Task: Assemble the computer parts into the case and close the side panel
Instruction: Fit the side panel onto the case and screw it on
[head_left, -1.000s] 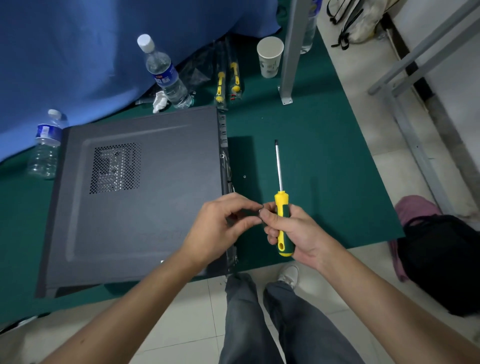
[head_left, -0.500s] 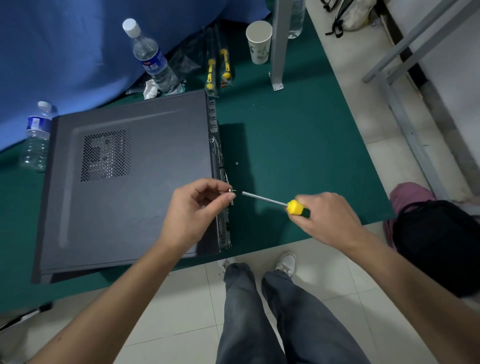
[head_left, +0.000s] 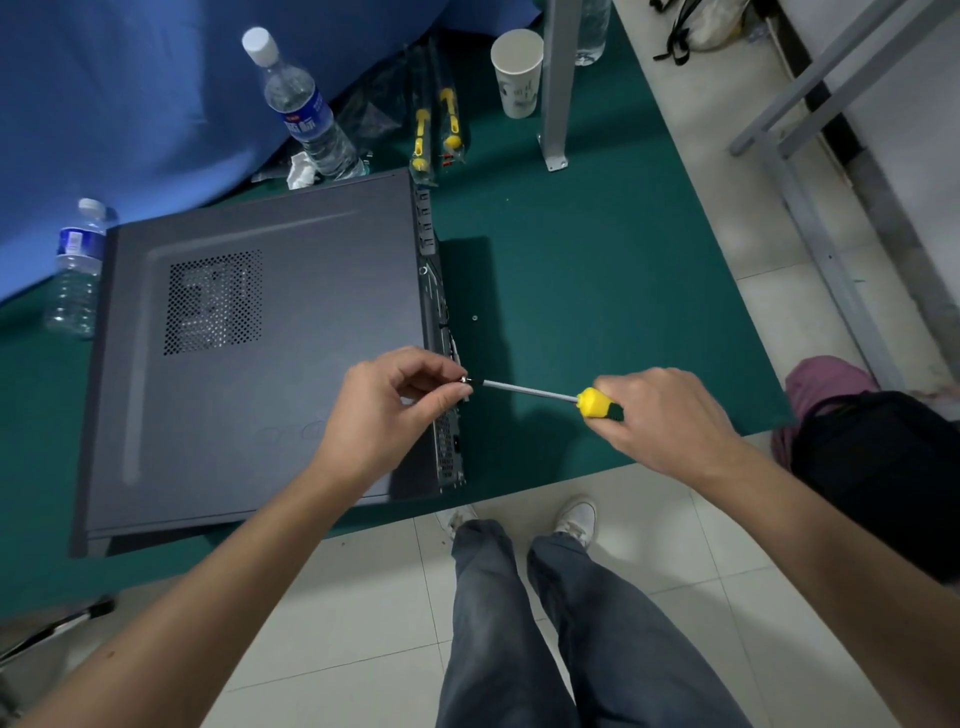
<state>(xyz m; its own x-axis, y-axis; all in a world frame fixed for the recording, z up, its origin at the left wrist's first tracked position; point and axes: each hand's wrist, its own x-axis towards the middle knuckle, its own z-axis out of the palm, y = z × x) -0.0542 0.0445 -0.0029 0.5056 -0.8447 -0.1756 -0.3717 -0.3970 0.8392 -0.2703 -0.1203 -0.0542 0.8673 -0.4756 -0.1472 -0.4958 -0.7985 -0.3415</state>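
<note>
Yellow-handled screwdriver (head_left: 550, 396) lies level, tip aimed at the rear edge of the case (head_left: 270, 353).

The right hand (head_left: 660, 421) wraps its grip round the handle, and the steel shaft runs from it leftward, almost flat and slightly up the frame, to meet a small screw (head_left: 464, 379). The left hand (head_left: 384, 410) pinches that screw between thumb and forefinger, right against the rear edge. The case rests on its side on the green tabletop (head_left: 597, 291), side panel (head_left: 322, 291) already on top, so it lies beyond the left grip and farther again from the right. The shaft's long axis looks square to the rear face. Likely the coming move turns on keeping that line while the screw finds its hole, which the fingers hide.
</note>
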